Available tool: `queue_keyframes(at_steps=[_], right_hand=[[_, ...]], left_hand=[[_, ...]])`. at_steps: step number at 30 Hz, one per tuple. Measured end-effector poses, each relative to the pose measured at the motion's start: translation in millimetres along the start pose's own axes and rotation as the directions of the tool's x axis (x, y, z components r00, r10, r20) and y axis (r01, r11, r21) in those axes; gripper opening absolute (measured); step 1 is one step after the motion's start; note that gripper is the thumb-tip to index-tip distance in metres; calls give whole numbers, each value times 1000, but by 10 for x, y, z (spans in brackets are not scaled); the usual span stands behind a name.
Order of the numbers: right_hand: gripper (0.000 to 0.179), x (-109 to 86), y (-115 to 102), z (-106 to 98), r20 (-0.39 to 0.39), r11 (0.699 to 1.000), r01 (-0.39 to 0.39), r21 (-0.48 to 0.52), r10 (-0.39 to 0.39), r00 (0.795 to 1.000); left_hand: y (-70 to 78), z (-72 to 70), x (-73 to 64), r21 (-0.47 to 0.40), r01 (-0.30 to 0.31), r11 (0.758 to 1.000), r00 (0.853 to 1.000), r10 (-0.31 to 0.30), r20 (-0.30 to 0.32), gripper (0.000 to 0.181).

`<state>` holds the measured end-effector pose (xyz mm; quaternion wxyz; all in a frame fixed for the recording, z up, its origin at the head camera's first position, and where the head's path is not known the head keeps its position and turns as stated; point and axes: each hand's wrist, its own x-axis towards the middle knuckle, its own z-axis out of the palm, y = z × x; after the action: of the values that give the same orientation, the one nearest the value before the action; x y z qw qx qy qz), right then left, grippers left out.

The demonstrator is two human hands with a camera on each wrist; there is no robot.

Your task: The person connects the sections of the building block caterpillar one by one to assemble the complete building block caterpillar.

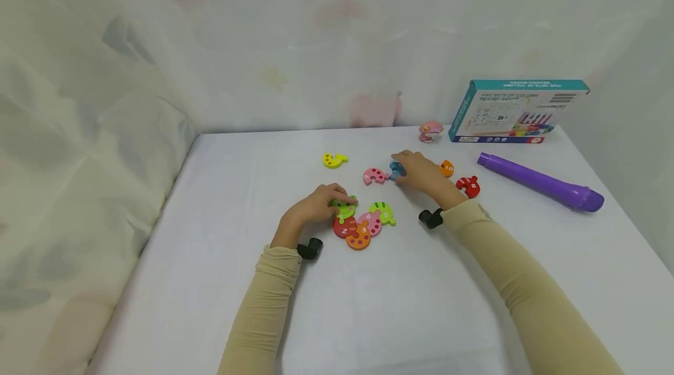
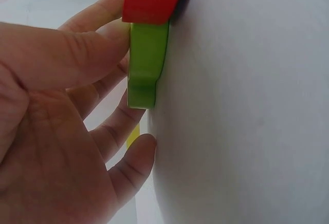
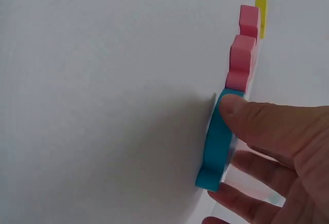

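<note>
My left hand (image 1: 316,204) holds the green puzzle piece with a face (image 1: 344,210), its thumb against the edge in the left wrist view. That piece joins a curved row: a red piece marked 2 (image 1: 344,227), an orange piece marked 3 (image 1: 359,239), a pink piece (image 1: 371,223) and a green striped piece (image 1: 382,212). Farther back, my right hand (image 1: 419,172) pinches a blue puzzle piece (image 3: 218,136) between thumb and fingers, partly covering it in the head view. The blue piece lies right beside a spotted pink piece (image 1: 375,176); whether they interlock I cannot tell.
A yellow piece (image 1: 334,160) lies at the back. Right of my right hand are an orange piece (image 1: 447,168) and a red piece (image 1: 468,186). Farther right lie a purple toy microphone (image 1: 542,183), a box (image 1: 518,112) and a small pink figurine (image 1: 430,131).
</note>
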<state>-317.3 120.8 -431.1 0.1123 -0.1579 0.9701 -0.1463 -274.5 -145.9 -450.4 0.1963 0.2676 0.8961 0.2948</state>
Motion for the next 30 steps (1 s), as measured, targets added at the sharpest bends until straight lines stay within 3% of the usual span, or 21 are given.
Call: queue_keyframes(at_steps=[4, 11, 15, 23, 30], right_hand=[[60, 12, 36, 42, 18, 998, 11, 56, -12, 1000], [56, -47, 107, 86, -7, 999, 13, 46, -13, 1000], [59, -213, 76, 102, -48, 997, 6, 73, -2, 999], [59, -649, -99, 185, -122, 994, 83, 75, -74, 990], [59, -916, -243, 270, -99, 990, 142, -9, -142, 985]], left_hand=[[5, 8, 4, 0, 5, 1000, 1000, -5, -4, 44], [15, 8, -12, 9, 6, 1000, 1000, -6, -5, 45], [20, 11, -19, 6, 11, 1000, 1000, -11, -5, 45], [29, 0, -22, 13, 29, 1000, 1000, -29, -6, 44], [24, -1, -22, 10, 35, 999, 999, -35, -7, 45]])
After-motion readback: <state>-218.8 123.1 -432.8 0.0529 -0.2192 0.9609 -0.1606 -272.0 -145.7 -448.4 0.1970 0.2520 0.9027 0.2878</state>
